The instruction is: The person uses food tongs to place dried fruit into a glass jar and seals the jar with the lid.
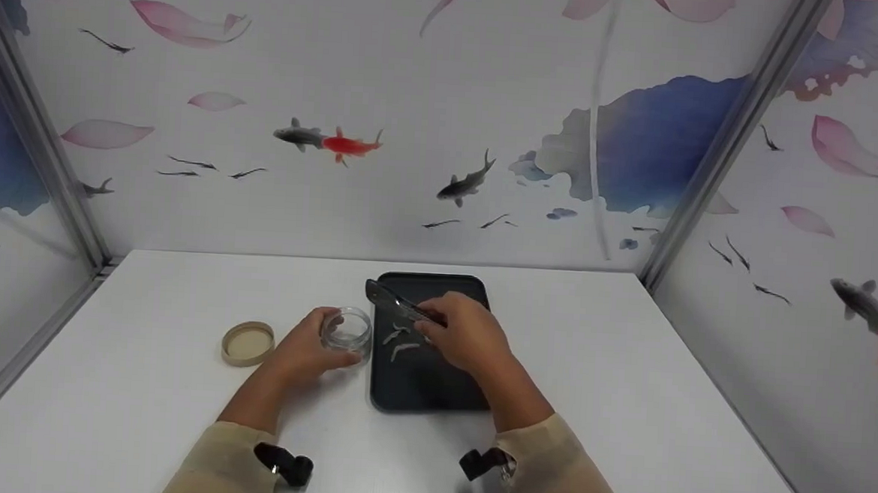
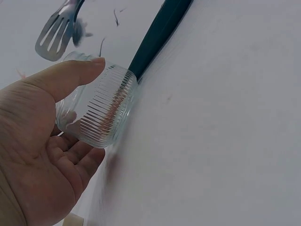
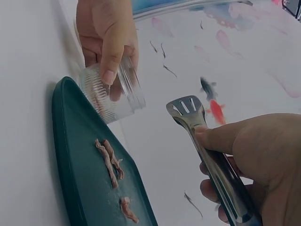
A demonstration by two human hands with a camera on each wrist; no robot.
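Observation:
My left hand (image 1: 304, 354) grips a clear glass jar (image 1: 348, 332) with ribbed sides, thumb on one side and fingers on the other. The jar has no lid on it and stands beside the left edge of a dark green tray (image 1: 431, 393). Reddish brown shows through its ribbed wall (image 2: 101, 108). Above the tray, my right hand (image 1: 472, 335) holds metal tongs (image 3: 211, 162) with a slotted head, which points left toward the jar. Nothing shows between the tong tips. Several thin brownish strips (image 3: 108, 160), like dried meat, lie on the tray.
A round tan lid (image 1: 247, 344) lies on the white table (image 1: 146, 381), left of my left hand. Printed panels with fish and petals (image 1: 418, 72) close off the back and both sides of the table.

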